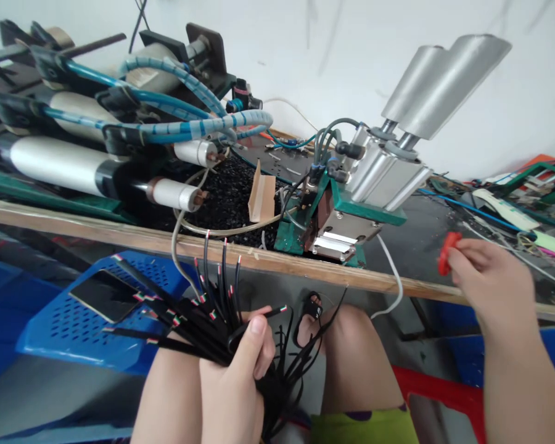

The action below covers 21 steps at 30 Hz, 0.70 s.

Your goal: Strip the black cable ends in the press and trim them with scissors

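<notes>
My left hand (pixel 243 364) is closed around a thick bundle of black cables (pixel 201 324) above my lap. Their cut ends fan out to the upper left, with short red, white and green wire tips showing; the other ends hang loose below my fist. One cable end pokes out to the right past my thumb. Over the bench at the right, my right hand (pixel 488 277) pinches a small red piece (pixel 448 253) between thumb and fingertips. It looks lumpy and glossy; its exact kind cannot be made out. The two hands are well apart.
A pneumatic press (pixel 365 185) with silver cylinders stands at the bench edge (pixel 240 253). Cylinders with blue hoses (pixel 166 123) lie at the left, near black scraps (pixel 231 191) and a folded cardboard piece (pixel 261 196). A phone (pixel 104 296) rests on a blue plastic stool (pixel 78 336).
</notes>
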Each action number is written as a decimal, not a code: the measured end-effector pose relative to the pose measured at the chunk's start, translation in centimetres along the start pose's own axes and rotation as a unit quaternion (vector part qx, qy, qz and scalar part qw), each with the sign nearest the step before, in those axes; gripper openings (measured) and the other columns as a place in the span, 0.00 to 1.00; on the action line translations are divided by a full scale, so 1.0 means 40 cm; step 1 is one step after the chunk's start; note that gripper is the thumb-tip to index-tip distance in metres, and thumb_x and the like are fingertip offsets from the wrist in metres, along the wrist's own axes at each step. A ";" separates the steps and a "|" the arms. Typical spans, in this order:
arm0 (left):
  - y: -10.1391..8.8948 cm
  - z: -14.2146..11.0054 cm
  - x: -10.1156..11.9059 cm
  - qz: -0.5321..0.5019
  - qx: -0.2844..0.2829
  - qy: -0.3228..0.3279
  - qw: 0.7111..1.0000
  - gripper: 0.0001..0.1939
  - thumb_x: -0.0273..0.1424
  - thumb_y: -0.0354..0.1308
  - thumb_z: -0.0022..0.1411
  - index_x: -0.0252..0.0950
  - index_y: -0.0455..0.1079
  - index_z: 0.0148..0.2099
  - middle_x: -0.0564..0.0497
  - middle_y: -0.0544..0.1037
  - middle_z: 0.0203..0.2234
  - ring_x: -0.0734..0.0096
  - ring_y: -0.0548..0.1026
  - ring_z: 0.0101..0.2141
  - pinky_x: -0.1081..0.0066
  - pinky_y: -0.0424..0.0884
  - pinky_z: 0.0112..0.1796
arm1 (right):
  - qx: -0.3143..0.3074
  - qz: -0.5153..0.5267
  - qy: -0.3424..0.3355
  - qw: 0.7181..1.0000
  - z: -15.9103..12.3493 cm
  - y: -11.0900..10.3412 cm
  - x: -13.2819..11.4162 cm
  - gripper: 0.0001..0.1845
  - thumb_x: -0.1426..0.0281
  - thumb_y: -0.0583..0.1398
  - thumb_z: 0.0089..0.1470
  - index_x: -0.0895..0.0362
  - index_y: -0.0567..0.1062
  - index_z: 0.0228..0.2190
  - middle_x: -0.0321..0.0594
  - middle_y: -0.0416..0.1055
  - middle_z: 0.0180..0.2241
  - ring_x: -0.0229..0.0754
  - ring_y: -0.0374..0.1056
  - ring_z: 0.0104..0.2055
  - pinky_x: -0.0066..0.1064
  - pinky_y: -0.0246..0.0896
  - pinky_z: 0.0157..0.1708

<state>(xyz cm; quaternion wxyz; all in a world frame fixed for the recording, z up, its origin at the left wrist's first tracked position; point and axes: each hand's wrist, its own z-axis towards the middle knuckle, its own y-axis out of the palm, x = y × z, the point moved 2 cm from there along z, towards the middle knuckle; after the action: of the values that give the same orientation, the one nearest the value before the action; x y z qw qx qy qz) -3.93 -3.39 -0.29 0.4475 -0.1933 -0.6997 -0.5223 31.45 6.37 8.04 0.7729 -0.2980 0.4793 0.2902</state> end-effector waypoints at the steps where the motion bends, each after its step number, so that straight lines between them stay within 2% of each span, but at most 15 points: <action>1: 0.001 -0.002 0.002 0.001 0.007 0.000 1.000 0.14 0.40 0.75 0.71 0.33 0.86 0.44 0.58 0.72 0.18 0.84 0.55 0.12 0.77 0.53 0.16 | -0.007 0.034 -0.002 0.999 -0.063 0.011 -0.009 0.10 0.68 0.80 0.54 0.53 0.86 0.27 0.41 0.80 0.26 0.34 0.64 0.21 0.33 0.48 0.22; 2: 0.003 -0.004 0.003 0.002 0.013 -0.003 1.000 0.13 0.40 0.75 0.71 0.33 0.86 0.44 0.56 0.74 0.20 0.85 0.55 0.12 0.77 0.52 0.16 | -0.018 0.103 0.002 0.995 -0.134 0.028 -0.015 0.13 0.62 0.80 0.54 0.53 0.85 0.28 0.41 0.79 0.26 0.35 0.63 0.20 0.32 0.48 0.20; 4: 0.009 -0.010 0.003 -0.001 0.022 -0.014 1.000 0.13 0.40 0.75 0.71 0.34 0.86 0.44 0.54 0.78 0.23 0.86 0.56 0.13 0.78 0.52 0.17 | -0.112 0.191 0.067 0.973 -0.287 0.079 -0.015 0.19 0.56 0.82 0.50 0.53 0.83 0.25 0.39 0.76 0.25 0.34 0.59 0.19 0.30 0.48 0.18; 5: 0.011 -0.013 0.002 -0.006 0.027 -0.022 0.999 0.13 0.40 0.75 0.70 0.34 0.86 0.44 0.53 0.78 0.23 0.87 0.57 0.13 0.78 0.52 0.18 | -0.191 0.192 0.123 0.955 -0.364 0.111 -0.012 0.22 0.54 0.81 0.51 0.53 0.81 0.23 0.38 0.74 0.23 0.34 0.58 0.19 0.29 0.48 0.18; 7: 0.016 -0.019 -0.002 -0.015 0.040 -0.042 0.998 0.13 0.40 0.76 0.69 0.34 0.87 0.44 0.52 0.80 0.25 0.87 0.58 0.15 0.78 0.52 0.20 | -0.307 0.182 0.232 0.905 -0.495 0.168 -0.007 0.31 0.42 0.78 0.55 0.55 0.79 0.23 0.37 0.69 0.21 0.34 0.56 0.20 0.29 0.47 0.21; 9: 0.016 -0.025 -0.003 -0.014 0.050 -0.064 0.997 0.15 0.43 0.79 0.67 0.35 0.87 0.43 0.52 0.79 0.25 0.87 0.57 0.16 0.77 0.51 0.22 | -0.396 0.174 0.259 0.864 -0.570 0.210 -0.016 0.40 0.31 0.72 0.55 0.56 0.77 0.24 0.36 0.66 0.21 0.34 0.53 0.23 0.30 0.45 0.24; 11: 0.015 -0.029 -0.001 0.001 0.047 -0.086 0.995 0.19 0.47 0.80 0.65 0.35 0.87 0.43 0.56 0.73 0.20 0.85 0.56 0.17 0.76 0.50 0.23 | -0.448 0.165 0.231 0.848 -0.590 0.235 -0.033 0.43 0.27 0.67 0.56 0.55 0.74 0.26 0.33 0.61 0.21 0.35 0.50 0.24 0.31 0.41 0.26; 14: 0.008 -0.029 0.005 0.035 0.027 -0.104 0.994 0.24 0.53 0.79 0.65 0.35 0.88 0.43 0.60 0.61 0.15 0.80 0.54 0.19 0.74 0.49 0.24 | -0.476 0.126 0.167 0.854 -0.567 0.248 -0.061 0.40 0.29 0.66 0.60 0.52 0.69 0.26 0.31 0.56 0.21 0.36 0.49 0.24 0.33 0.40 0.25; 16: 0.002 -0.026 0.004 0.056 0.010 -0.102 0.993 0.25 0.55 0.77 0.66 0.35 0.89 0.45 0.60 0.59 0.16 0.77 0.55 0.19 0.73 0.50 0.22 | -0.484 0.097 0.127 0.860 -0.552 0.250 -0.074 0.40 0.31 0.64 0.63 0.52 0.66 0.23 0.33 0.57 0.20 0.37 0.51 0.24 0.32 0.42 0.23; 19: -0.010 -0.024 -0.005 0.076 -0.010 -0.081 0.994 0.24 0.54 0.75 0.69 0.36 0.91 0.46 0.59 0.58 0.15 0.73 0.57 0.19 0.70 0.61 0.21 | -0.481 0.089 0.092 0.867 -0.553 0.250 -0.076 0.40 0.32 0.63 0.65 0.52 0.67 0.21 0.34 0.58 0.20 0.37 0.50 0.23 0.33 0.41 0.22; 21: -0.017 -0.025 -0.012 0.082 -0.014 -0.067 0.994 0.22 0.53 0.74 0.70 0.37 0.91 0.44 0.59 0.58 0.14 0.71 0.59 0.19 0.64 0.76 0.27 | -0.476 0.097 0.105 0.868 -0.562 0.246 -0.067 0.40 0.32 0.62 0.65 0.53 0.68 0.22 0.34 0.57 0.20 0.37 0.49 0.23 0.33 0.39 0.22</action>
<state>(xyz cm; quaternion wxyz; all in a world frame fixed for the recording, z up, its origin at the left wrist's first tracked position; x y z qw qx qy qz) -3.77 -4.48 -1.01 0.4379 -0.2913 -0.7024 -0.4795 10.46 -4.24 0.53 0.4504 -0.6103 0.3876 0.5238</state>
